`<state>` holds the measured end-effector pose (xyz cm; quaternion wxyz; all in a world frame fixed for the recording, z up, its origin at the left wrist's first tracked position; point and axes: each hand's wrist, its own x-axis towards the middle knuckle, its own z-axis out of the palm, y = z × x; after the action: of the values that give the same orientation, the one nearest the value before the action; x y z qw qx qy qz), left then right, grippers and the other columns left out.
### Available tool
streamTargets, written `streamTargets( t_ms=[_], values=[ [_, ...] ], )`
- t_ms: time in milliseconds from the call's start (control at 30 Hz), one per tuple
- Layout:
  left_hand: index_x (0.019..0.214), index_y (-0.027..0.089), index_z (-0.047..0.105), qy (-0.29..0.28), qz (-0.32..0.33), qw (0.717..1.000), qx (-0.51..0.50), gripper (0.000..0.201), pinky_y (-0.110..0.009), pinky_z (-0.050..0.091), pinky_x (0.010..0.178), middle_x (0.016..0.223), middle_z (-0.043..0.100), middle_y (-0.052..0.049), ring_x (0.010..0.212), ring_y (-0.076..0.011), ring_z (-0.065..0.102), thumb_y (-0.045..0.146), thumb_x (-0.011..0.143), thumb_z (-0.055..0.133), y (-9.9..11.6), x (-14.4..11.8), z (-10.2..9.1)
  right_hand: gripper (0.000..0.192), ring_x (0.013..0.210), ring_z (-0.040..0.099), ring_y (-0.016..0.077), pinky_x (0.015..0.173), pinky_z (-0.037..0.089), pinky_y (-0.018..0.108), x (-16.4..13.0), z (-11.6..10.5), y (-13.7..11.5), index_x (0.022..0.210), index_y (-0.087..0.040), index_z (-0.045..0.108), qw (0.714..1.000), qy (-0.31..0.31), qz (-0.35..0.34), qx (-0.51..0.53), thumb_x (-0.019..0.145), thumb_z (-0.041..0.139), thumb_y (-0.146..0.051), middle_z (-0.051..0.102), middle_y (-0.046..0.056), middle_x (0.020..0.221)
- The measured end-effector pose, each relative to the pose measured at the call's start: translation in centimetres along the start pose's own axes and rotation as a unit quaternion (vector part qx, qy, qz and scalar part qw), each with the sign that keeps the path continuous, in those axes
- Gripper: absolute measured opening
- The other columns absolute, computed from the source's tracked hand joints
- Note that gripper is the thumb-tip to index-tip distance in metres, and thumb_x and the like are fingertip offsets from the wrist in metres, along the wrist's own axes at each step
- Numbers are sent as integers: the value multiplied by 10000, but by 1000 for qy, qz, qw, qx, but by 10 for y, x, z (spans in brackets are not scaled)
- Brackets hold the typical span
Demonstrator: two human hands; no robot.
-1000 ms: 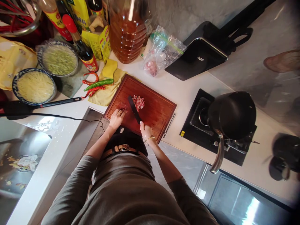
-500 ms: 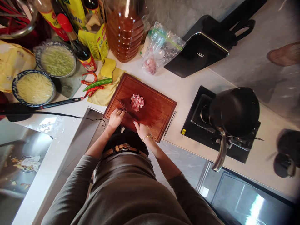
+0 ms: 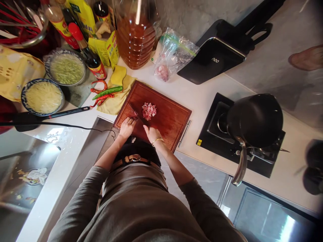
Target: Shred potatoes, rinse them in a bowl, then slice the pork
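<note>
My right hand (image 3: 152, 135) is wrapped round the handle of a kitchen knife (image 3: 140, 118), whose dark blade points to the upper left over the wooden cutting board (image 3: 169, 116). My left hand (image 3: 127, 127) is bent with its fingertips together on the board, close against the blade. Under those fingertips a bit of raw meat (image 3: 135, 113) shows, mostly hidden by the fingers. Just beyond the blade lies a small heap of cut pink meat (image 3: 149, 111).
Left of the board are chillies (image 3: 107, 92) on a yellow cloth (image 3: 111, 105), and bowls of shredded white (image 3: 44, 97) and green food (image 3: 67, 69). Bottles, an oil jug (image 3: 136, 42), a bagged piece of meat (image 3: 163, 73) and a knife block (image 3: 212, 60) stand behind. Right: a black pot (image 3: 254, 119) on the stove.
The whole view has shifted slightly to the right. Both hands stay at the same part of the board, with the knife blade still beside the left fingertips.
</note>
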<state>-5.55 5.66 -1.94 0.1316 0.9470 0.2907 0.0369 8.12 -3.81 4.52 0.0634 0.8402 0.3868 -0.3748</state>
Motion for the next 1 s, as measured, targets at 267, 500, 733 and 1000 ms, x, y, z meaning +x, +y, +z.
streamTargets(
  t_ms=[267,500,733,1000],
  values=[
    [1238,232,531,10,-18,1000,18,393,-367,408,756,995,611,-128,912,-242,535,168,890,361,4,6,0,671,962,648,263,796,448,296,-20,-1,33,977,-88,698,999,-12,53,9,929,208,-544,686,219,957],
    [1136,258,611,16,-24,1000,-11,350,-413,366,780,1002,613,-113,922,-265,527,296,918,340,13,14,0,706,1002,634,244,846,427,276,-15,6,33,998,-85,690,998,-6,45,32,918,190,-577,685,209,980],
    [866,234,678,43,-48,998,-26,360,-406,343,761,917,648,-86,858,-241,536,301,925,330,18,29,3,726,980,642,246,833,429,273,-12,13,35,956,-90,700,998,0,40,48,908,182,-596,693,207,944],
    [841,233,672,32,-47,996,-67,341,-415,328,769,932,657,-86,873,-245,530,289,915,344,17,34,-2,700,940,653,229,799,430,259,-3,11,28,943,-101,698,997,10,35,63,912,199,-591,702,187,902]
  ],
)
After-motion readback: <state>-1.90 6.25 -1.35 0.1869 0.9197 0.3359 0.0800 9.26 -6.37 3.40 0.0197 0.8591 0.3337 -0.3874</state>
